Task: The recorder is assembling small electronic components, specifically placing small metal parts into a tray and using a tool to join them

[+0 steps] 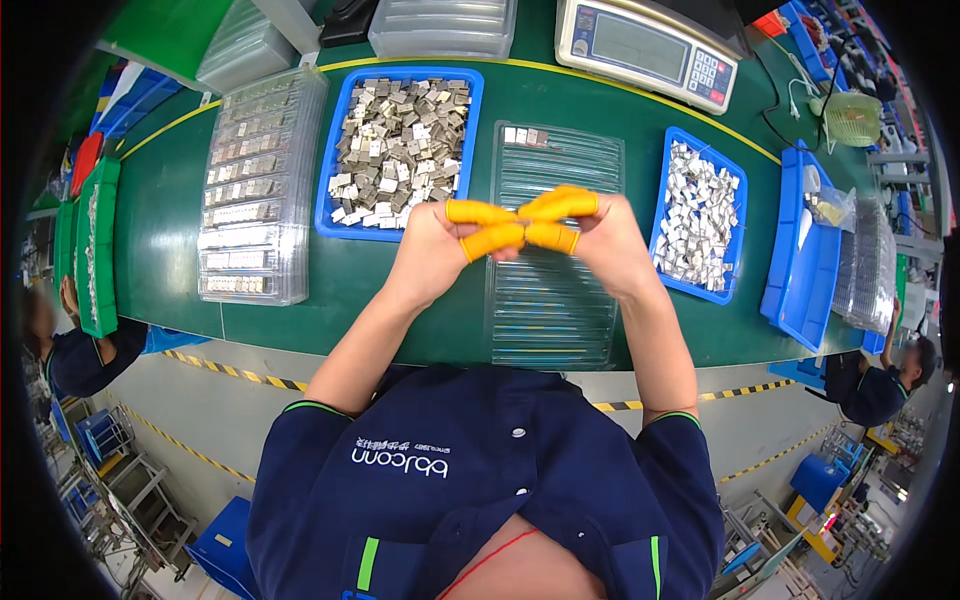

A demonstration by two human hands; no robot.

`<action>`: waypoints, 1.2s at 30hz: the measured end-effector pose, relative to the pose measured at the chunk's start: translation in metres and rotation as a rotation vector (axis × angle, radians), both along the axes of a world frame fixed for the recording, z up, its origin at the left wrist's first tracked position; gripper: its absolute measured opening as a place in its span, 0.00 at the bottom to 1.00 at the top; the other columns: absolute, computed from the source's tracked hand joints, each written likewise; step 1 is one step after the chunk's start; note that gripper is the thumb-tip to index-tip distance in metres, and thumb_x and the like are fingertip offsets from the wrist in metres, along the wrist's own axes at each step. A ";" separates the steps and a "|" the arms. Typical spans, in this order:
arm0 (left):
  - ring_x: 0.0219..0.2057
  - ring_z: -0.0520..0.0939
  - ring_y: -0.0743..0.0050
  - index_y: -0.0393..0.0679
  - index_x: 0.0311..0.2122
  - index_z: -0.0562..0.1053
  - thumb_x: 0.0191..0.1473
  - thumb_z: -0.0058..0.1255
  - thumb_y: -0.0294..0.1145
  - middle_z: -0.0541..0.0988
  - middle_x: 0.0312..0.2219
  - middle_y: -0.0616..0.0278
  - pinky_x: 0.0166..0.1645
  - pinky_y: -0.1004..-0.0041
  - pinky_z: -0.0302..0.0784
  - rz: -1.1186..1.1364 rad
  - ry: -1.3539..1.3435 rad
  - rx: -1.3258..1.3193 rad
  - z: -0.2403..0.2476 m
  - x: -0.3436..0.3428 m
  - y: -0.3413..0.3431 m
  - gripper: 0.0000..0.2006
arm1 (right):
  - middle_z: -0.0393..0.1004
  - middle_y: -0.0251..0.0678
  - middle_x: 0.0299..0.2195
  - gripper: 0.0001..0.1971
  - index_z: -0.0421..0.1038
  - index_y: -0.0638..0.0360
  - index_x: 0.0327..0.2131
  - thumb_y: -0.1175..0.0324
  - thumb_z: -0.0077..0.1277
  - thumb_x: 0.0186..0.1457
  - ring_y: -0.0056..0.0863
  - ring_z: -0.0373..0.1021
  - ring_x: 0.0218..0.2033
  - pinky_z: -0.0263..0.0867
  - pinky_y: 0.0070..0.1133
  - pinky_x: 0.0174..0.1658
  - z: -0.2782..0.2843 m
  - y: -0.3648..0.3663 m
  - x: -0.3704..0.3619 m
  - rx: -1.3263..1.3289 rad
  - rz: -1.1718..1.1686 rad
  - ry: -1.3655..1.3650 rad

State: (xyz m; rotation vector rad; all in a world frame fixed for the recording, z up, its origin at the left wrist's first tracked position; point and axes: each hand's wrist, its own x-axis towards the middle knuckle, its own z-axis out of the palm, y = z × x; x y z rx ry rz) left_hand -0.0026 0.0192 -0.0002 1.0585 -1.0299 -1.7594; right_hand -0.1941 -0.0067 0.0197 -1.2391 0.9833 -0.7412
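Observation:
Yellow finger covers wrap the fingertips of both hands, which meet over a transparent slotted tray [555, 310]. My left hand [440, 240] is closed in a pinch, its tips against those of my right hand [605, 240], also pinched. Whatever they grip between them is too small and covered to make out. A short row of small white and grey parts [525, 136] lies in the tray's far slots. To the left, a blue bin [325, 190] is heaped with small metal-and-white pieces [405, 150]. Small white pieces [697, 215] fill another blue bin [668, 150] on the right.
Stacked transparent trays [255, 190] with rows of parts stand at the left. A digital scale [645, 50] and a transparent box stack [443, 28] sit at the back. Further right is a blue container [800, 250]. Other people work at both sides [85, 350].

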 end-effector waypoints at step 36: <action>0.51 0.64 0.55 0.38 0.46 0.68 0.48 0.49 0.29 0.67 0.47 0.52 0.57 0.60 0.55 0.304 -1.482 -0.993 -0.003 -0.002 -0.036 0.18 | 0.73 0.43 0.32 0.11 0.74 0.59 0.36 0.74 0.52 0.45 0.41 0.68 0.36 0.63 0.31 0.41 -0.016 -0.027 -0.091 -0.665 -0.651 1.049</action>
